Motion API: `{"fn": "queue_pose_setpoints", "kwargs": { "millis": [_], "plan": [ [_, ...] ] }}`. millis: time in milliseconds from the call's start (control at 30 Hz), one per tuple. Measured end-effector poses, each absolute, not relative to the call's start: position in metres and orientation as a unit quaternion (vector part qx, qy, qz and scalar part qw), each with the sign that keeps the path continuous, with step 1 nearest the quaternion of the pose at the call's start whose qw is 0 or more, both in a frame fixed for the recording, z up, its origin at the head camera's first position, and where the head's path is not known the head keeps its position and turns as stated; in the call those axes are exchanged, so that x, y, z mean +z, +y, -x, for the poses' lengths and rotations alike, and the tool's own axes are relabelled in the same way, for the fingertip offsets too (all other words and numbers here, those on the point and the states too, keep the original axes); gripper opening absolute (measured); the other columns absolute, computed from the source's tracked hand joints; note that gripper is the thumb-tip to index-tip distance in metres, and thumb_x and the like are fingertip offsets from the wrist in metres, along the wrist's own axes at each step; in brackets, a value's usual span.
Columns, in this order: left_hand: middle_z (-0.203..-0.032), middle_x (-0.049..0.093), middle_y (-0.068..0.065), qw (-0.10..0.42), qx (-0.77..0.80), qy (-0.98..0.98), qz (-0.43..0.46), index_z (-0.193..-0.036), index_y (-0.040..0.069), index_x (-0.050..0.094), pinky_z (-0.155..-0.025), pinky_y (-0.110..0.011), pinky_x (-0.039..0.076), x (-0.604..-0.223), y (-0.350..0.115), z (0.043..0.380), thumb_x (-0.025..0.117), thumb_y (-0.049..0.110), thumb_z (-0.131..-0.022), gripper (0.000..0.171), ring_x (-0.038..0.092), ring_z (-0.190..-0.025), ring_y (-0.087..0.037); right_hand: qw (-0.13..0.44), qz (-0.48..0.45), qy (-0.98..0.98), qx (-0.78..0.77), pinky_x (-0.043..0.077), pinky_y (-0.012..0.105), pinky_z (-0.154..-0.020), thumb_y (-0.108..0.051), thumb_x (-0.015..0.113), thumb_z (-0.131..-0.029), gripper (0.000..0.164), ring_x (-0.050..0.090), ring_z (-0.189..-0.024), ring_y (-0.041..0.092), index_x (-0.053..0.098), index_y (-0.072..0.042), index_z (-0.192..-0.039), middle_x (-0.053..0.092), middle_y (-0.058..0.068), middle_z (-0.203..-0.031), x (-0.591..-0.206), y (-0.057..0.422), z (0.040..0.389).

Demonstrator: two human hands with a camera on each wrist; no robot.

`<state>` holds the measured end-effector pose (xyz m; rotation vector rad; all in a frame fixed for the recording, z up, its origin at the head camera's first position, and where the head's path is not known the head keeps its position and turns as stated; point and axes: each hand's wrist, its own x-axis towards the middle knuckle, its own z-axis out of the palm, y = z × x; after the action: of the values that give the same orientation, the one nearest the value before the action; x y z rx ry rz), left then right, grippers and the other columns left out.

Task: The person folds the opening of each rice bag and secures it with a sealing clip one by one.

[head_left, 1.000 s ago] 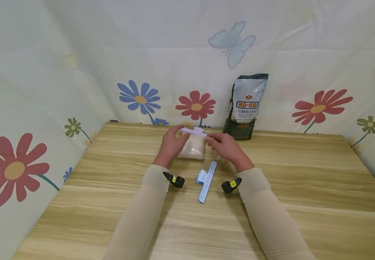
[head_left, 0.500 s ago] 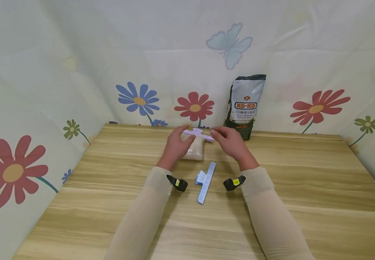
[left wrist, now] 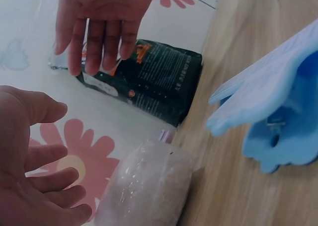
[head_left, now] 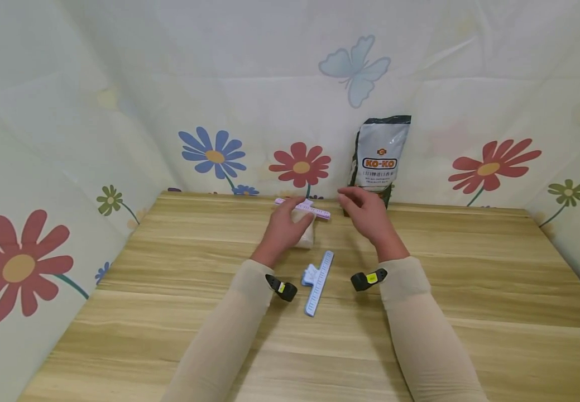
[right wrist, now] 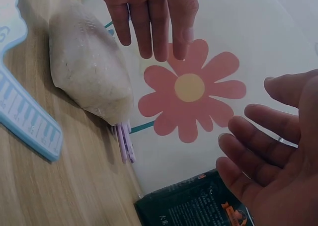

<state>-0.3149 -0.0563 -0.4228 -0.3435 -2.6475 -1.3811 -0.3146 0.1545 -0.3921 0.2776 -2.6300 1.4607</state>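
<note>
A clear plastic bag of whitish grains (head_left: 307,238) lies on the table, partly hidden behind my left hand (head_left: 283,229). Across the bag's far end sits a purple sealing clip (head_left: 320,212); its end pokes out past the bag (right wrist: 89,62) in the right wrist view. My left hand hovers above the bag with loose fingers, holding nothing. To the right, my right hand (head_left: 371,218) is raised in front of the KO-KO bag, apart from the clip, its fingers relaxed and its palm bare. Nearer to me lies a blue sealing clip (head_left: 319,285), between my wrists.
The dark green and silver KO-KO bag (head_left: 381,148) stands upright at the table's back edge, by the flowered cloth backdrop (head_left: 249,100). Wood-grain tabletop (head_left: 470,290) extends to both sides of my arms.
Both hands have let go of the purple clip, which stays on the bag. My right hand has moved up and right, away from it; my left has shifted right over the bag.
</note>
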Motion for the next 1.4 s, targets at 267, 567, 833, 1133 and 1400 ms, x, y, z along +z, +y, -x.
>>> {"fn": "queue_pose_setpoints", "kwargs": {
  "millis": [267, 567, 833, 1133, 1400],
  "plan": [
    [-0.148, 0.046, -0.008, 0.061, -0.447, -0.884, 0.123, -0.141, 0.012, 0.049, -0.116, -0.043, 0.03, -0.425, -0.05, 0.313, 0.062, 0.031, -0.094, 0.052, 0.038, -0.141, -0.025, 0.078, -0.089, -0.855, 0.505, 0.047, 0.044, -0.097, -0.038, 0.055, -0.098, 0.041, 0.056, -0.111, 0.026, 0.06, -0.012, -0.129, 0.062, 0.01, -0.125, -0.389, 0.159, 0.314],
    [-0.149, 0.046, -0.008, 0.055, -0.455, -0.878, 0.137, -0.142, 0.014, 0.048, -0.117, -0.045, 0.03, -0.42, -0.041, 0.311, 0.063, 0.031, -0.093, 0.053, 0.035, -0.143, -0.026, 0.125, -0.073, -0.841, 0.522, 0.047, 0.042, -0.095, -0.035, 0.056, -0.098, 0.039, 0.057, -0.11, 0.025, 0.062, -0.008, -0.126, 0.063, 0.011, -0.124, -0.387, 0.165, 0.315],
    [-0.147, 0.047, -0.006, 0.047, -0.453, -0.876, 0.157, -0.142, 0.011, 0.048, -0.115, -0.042, 0.033, -0.419, -0.028, 0.313, 0.062, 0.031, -0.093, 0.054, 0.038, -0.141, -0.023, 0.15, -0.043, -0.827, 0.54, 0.047, 0.038, -0.092, -0.034, 0.054, -0.099, 0.037, 0.058, -0.11, 0.023, 0.062, -0.01, -0.126, 0.063, 0.011, -0.125, -0.389, 0.174, 0.317],
    [-0.149, 0.045, -0.006, 0.035, -0.447, -0.88, 0.157, -0.144, 0.014, 0.045, -0.115, -0.041, 0.033, -0.416, -0.014, 0.319, 0.062, 0.03, -0.094, 0.056, 0.038, -0.141, -0.023, 0.178, -0.011, -0.801, 0.571, 0.047, 0.029, -0.085, -0.03, 0.056, -0.098, 0.034, 0.059, -0.104, 0.02, 0.064, -0.008, -0.123, 0.064, 0.013, -0.121, -0.387, 0.184, 0.322],
    [-0.15, 0.044, -0.003, 0.025, -0.454, -0.877, 0.158, -0.148, 0.017, 0.04, -0.114, -0.041, 0.034, -0.41, -0.001, 0.327, 0.061, 0.037, -0.094, 0.061, 0.038, -0.141, -0.02, 0.197, 0.01, -0.79, 0.581, 0.046, 0.038, -0.096, -0.028, 0.059, -0.097, 0.033, 0.056, -0.115, 0.02, 0.063, -0.009, -0.124, 0.063, 0.011, -0.125, -0.389, 0.194, 0.325]
  ]
}}
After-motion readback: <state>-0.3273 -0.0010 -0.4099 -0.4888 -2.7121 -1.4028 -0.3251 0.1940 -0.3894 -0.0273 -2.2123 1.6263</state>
